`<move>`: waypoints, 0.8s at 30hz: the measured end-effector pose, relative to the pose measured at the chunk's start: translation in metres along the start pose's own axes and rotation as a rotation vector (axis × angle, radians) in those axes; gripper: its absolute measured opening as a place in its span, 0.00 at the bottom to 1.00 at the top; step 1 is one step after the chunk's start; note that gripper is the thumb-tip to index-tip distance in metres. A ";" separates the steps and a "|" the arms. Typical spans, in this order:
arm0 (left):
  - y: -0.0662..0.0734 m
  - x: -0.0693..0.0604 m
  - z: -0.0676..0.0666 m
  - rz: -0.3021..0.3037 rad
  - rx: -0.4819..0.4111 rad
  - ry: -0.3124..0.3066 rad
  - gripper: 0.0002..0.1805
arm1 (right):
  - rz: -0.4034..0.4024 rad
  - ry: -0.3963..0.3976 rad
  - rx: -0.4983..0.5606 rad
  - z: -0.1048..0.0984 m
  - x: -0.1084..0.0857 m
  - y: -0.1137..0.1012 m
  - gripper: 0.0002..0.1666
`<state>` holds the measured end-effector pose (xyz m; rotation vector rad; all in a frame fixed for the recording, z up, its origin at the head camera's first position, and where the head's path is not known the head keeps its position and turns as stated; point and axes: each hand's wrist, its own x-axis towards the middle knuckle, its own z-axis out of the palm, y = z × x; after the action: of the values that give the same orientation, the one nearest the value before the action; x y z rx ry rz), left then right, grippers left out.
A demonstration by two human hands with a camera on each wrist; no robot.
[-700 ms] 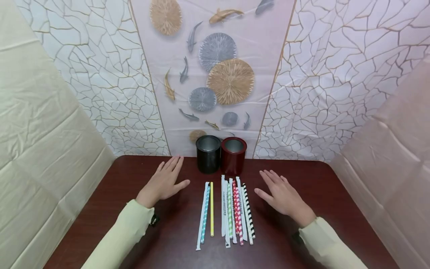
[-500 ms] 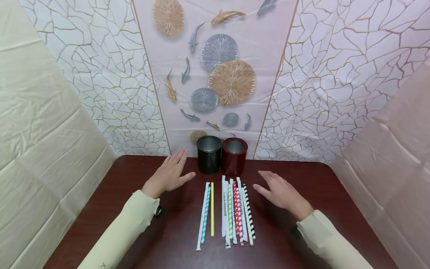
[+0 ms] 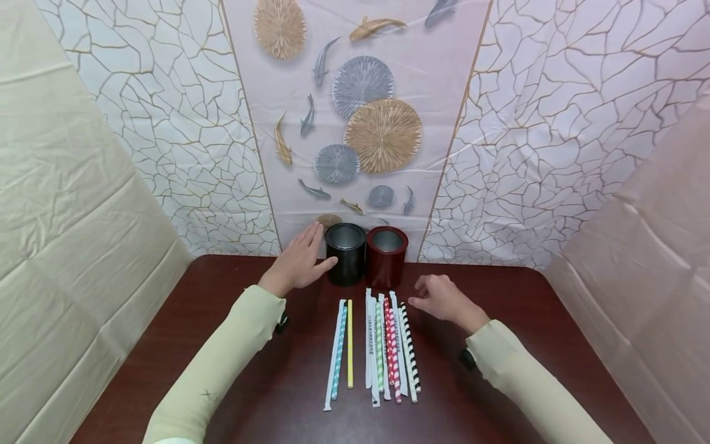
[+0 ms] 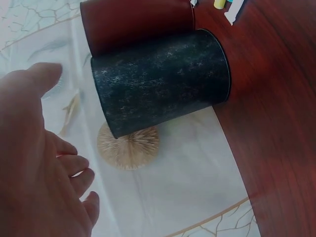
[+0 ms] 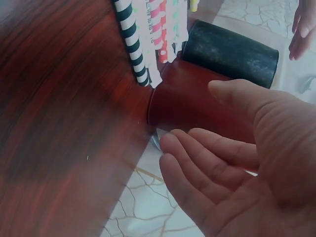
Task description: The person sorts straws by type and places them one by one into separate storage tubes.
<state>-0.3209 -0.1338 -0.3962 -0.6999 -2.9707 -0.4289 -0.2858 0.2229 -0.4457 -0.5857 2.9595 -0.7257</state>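
Straws (image 3: pixel 379 348) lie lengthwise on the desk (image 3: pixel 532 320), packed closely side by side in front of the red canister (image 3: pixel 385 265); lying so near one another probably checks any rolling. To their left, well apart from that bunch, a wrapped straw (image 3: pixel 334 356) sits against a blue dotted straw (image 3: pixel 339 353), with a yellow straw (image 3: pixel 350 344) just beside them, a gap that seems to keep two lots distinct. The red canister and the black canister (image 3: pixel 346 265) stand upright at the far edge, side by side, mouths up, presumably to leave their insides reachable from above. Both hands are empty: the left hand (image 3: pixel 299 259), fingers stretched, is just beside the black canister, palm turned towards it, while the right hand (image 3: pixel 442 299), fingers loosely bent, is near the red one, a pose that would suit cupping a round wall.
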 end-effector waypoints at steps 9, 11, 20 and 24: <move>-0.002 0.029 0.012 -0.040 -0.004 0.038 0.47 | 0.128 -0.053 0.054 0.016 0.019 0.001 0.12; -0.002 0.034 0.016 -0.059 -0.008 0.035 0.48 | 0.153 -0.063 0.067 0.020 0.021 0.003 0.10; 0.006 0.050 0.029 -0.109 0.003 0.011 0.48 | 0.295 -0.096 0.124 0.034 0.027 0.008 0.23; 0.009 0.053 0.031 -0.125 0.015 -0.004 0.48 | 0.339 -0.105 0.140 0.036 0.026 0.006 0.26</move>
<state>-0.3640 -0.0948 -0.4176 -0.5159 -3.0285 -0.4129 -0.3077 0.2027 -0.4792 -0.1042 2.7763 -0.8264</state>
